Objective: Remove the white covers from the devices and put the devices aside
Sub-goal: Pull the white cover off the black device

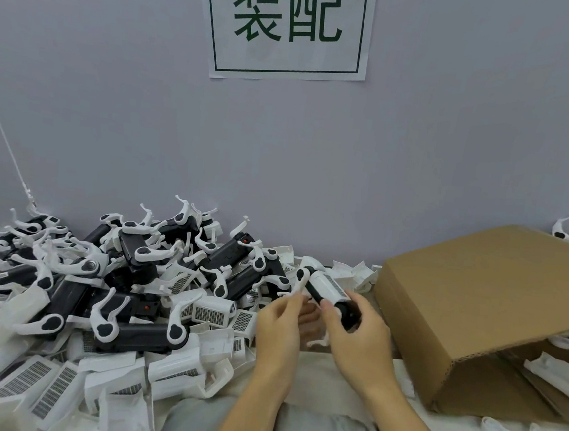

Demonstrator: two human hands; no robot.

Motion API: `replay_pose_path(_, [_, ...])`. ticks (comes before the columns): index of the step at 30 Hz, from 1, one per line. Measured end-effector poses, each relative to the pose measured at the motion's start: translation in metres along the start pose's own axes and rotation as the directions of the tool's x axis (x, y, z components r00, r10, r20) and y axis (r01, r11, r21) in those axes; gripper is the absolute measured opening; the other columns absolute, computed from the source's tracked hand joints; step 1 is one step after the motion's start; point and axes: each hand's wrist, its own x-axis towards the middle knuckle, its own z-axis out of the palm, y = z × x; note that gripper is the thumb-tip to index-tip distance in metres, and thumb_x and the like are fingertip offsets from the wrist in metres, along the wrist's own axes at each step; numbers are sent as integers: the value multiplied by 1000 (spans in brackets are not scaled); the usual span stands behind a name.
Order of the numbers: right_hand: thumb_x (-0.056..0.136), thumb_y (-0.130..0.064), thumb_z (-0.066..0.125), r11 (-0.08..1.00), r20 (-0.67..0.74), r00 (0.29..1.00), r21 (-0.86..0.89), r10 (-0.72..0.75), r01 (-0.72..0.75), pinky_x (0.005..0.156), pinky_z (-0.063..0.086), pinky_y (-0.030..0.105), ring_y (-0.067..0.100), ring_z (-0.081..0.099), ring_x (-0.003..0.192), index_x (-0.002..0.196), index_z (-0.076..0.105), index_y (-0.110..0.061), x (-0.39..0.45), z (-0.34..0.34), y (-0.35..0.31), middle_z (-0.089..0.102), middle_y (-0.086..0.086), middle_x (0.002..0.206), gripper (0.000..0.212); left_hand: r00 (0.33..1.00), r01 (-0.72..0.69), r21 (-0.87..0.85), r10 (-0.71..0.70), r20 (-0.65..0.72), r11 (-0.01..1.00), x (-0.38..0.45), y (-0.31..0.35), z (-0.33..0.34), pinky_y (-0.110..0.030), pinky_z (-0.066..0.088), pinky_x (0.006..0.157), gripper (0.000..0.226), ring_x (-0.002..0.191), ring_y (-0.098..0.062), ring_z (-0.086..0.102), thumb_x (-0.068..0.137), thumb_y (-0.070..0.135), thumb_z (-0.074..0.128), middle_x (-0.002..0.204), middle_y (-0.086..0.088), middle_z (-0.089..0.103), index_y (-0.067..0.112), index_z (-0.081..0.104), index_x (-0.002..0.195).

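Bare table [317,373] lies between the device heap [98,285] left and cardboard box [482,301] right.

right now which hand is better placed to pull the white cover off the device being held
Left hand: its fingers are by the device's white arm end, while the right hand grips the black body, steadying it.

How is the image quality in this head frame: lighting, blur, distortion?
Head view: soft, even light with no glare; the wide lens bows the cardboard box and edges; both the left hand and right hand are slightly motion-blurred; the wall sign reads clearly.
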Motion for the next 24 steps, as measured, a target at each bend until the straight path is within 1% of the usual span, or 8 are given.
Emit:
replay_pose_path(2, [94,-34,67,995,-58,995,68,78,-74,68,43,5,-1,64,89,106,66,-28,3,-3,0,66,-18,92,14,968,-143,203,180,-174,969,5,-2,-6,-28,51,61,26,65,-17,64,98,18,62,65,0,70,9,70,75])
replay_pose_path(4, [98,-31,62,945,-19,979,265,202,-190,59,52,17,9,67,67,99,70,-11,7,-8,1,63,0,74,21,928,-212,235,270,-256,949,8,0,-10,-24,44,66,16,74,-15,59,95,19,66,73,4,66,14,67,80])
replay_pose_path(6, [101,-29,57,840,66,953,456,297,-294,46,56,33,23,63,47,89,67,1,7,-13,-4,55,18,70,34,936,-199,188,243,-256,962,9,0,-11,-24,46,75,8,87,-15,61,94,27,69,92,2,66,20,65,92])
replay_pose_path(9, [103,-33,51,754,152,931,551,332,-359,44,54,28,23,71,60,90,78,-14,6,-14,-6,73,0,91,35,991,-77,-28,74,-114,997,6,0,-7,-34,55,83,12,101,-19,67,94,41,66,107,0,69,29,70,97])
replay_pose_path(13, [102,-38,50,688,285,894,570,347,-449,51,57,39,15,59,54,94,80,-23,7,-11,-5,75,2,84,35,999,-38,-145,34,-28,989,5,3,-4,-31,59,67,27,92,-29,75,96,36,65,96,-4,67,36,78,73])
replay_pose_path(19, [103,-36,48,674,317,878,562,359,-479,53,57,40,23,57,62,104,77,-22,7,-12,-8,71,5,90,33,997,-71,-160,65,-45,985,6,1,-3,-29,58,64,28,93,-36,71,96,34,65,92,-7,66,28,78,72])
replay_pose_path(21, [103,-34,44,636,381,825,526,416,-564,61,56,41,31,54,73,115,71,-9,7,-12,-8,63,9,80,38,995,-86,-144,79,-54,986,7,-1,-4,-30,59,64,19,91,-32,71,95,34,66,94,-3,66,26,77,81])
replay_pose_path(24, [101,-31,42,503,541,681,461,494,-731,72,57,46,30,49,65,102,70,0,3,-13,-14,52,14,65,42,995,-92,-103,87,-55,990,7,-3,-4,-51,60,84,20,105,-41,69,91,33,73,105,-7,67,24,66,107])
